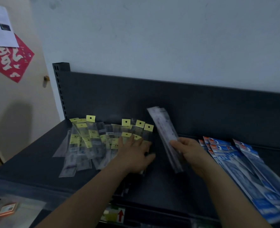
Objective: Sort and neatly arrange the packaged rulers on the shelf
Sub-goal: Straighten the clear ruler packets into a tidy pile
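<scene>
Here, on a dark grey metal shelf (29,165) with a matching upright back panel (218,109), three sorts of packaged rulers lie apart. At the left is a loose, overlapping spread of clear-sleeved rulers with yellow hang tags (86,139), most of them with their tags toward the back panel. The left hand (134,155) rests palm down on the right end of that spread, fingers straight and fanned out, pinching nothing. Just beside it, the right hand (191,152) grips a bundle of clear plastic-sleeved rulers (165,129) around its lower half, thumb and fingers curled round it (the number of packs is too blurred to count). The bundle is held tilted, its upper end leaning back and to the left in front of the panel. To the right of that hand, long blue-and-white ruler packs (244,168) lie fanned on the shelf, their orange-marked tops toward the back. On the cream door (21,112) at far left hang a red diamond-shaped paper with white lettering (9,61) and, overlapping its top corner, a white printed sheet (1,27).
</scene>
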A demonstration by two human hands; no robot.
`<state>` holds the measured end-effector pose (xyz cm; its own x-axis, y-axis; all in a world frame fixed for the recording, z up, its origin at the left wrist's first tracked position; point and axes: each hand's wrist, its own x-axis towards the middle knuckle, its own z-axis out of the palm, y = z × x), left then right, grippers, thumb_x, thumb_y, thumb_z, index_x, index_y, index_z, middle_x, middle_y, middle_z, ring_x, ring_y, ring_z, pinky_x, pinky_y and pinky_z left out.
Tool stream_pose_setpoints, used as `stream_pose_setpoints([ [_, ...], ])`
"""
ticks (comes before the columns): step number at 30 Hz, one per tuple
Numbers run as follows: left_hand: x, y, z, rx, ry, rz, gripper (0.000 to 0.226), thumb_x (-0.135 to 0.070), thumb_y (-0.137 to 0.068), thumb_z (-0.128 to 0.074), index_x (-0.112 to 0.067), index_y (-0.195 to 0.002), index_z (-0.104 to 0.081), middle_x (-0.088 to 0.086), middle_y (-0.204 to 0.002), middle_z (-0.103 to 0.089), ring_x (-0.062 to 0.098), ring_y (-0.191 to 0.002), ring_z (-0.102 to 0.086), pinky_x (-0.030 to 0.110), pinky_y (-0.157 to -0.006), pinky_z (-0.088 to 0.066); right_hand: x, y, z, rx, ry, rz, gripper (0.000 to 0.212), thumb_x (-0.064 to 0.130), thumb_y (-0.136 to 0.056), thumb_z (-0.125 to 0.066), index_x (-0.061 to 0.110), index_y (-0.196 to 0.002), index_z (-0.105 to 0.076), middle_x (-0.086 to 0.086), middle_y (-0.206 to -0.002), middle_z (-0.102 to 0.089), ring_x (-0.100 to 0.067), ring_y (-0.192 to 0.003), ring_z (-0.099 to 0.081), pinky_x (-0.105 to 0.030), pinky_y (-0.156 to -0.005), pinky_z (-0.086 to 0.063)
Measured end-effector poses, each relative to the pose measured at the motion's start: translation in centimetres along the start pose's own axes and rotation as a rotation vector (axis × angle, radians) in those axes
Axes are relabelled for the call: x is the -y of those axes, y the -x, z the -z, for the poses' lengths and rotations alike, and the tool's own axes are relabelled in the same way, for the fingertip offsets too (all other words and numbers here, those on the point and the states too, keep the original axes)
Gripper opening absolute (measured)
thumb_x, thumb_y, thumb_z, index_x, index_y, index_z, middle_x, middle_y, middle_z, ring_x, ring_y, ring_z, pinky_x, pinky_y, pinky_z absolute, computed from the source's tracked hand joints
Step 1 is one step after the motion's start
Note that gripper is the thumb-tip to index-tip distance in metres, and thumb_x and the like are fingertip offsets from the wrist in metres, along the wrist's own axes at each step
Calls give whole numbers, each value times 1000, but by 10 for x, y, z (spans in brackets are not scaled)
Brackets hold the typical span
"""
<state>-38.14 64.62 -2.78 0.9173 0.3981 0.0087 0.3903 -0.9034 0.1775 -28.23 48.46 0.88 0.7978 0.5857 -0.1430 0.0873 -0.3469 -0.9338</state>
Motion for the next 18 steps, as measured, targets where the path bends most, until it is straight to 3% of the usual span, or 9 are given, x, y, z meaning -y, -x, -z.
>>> stream_pose_setpoints([
  [3, 13, -1, -11, 131, -193, 21, 65, -68, -92, -16, -43, -150, -6, -2, -163, 2, 27, -148, 11, 62, -109, 18, -11, -5, 5, -31, 44, 10, 19, 28, -93, -58, 13, -97, -68, -4, -82, -68, -16, -70, -59, -26, -58, -44],
  [7, 34, 0, -5, 102, -269, 37, 57, -58, -97, -12, -43, -151, -3, -3, -162, 3, 24, -149, 7, 64, -109, 16, -19, -9, 2, -22, 160, 75, 15, 27, -92, -60, 15, -95, -69, -3, -79, -66, -12, -66, -57, -23, -56, -42],
  [12, 65, 5, 4, 120, -230, 78, 54, -51, -100, -16, -41, -151, -4, -3, -162, 4, 23, -149, 7, 60, -113, 10, -10, -17, 6, -28, 558, 293, 8, 24, -88, -63, 17, -91, -66, 1, -81, -63, -12, -74, -55, -26, -58, -38],
  [15, 74, 6, 8, 106, -152, 70, 56, -50, -100, -24, -38, -152, -9, -2, -162, -1, 23, -149, 3, 57, -116, 5, -3, -18, 11, -29, 739, 395, 15, 29, -84, -63, 27, -98, -66, 8, -91, -68, -12, -84, -62, -32, -74, -49],
  [18, 70, 9, 13, 1, -11, 97, 71, -52, -95, -39, -24, -153, -9, 3, -162, -4, 23, -148, -7, 51, -119, -2, -10, -18, 8, 56, 958, 345, 29, 36, -83, -65, 33, -112, -63, 11, -108, -65, -13, -100, -60, -35, -88, -50],
])
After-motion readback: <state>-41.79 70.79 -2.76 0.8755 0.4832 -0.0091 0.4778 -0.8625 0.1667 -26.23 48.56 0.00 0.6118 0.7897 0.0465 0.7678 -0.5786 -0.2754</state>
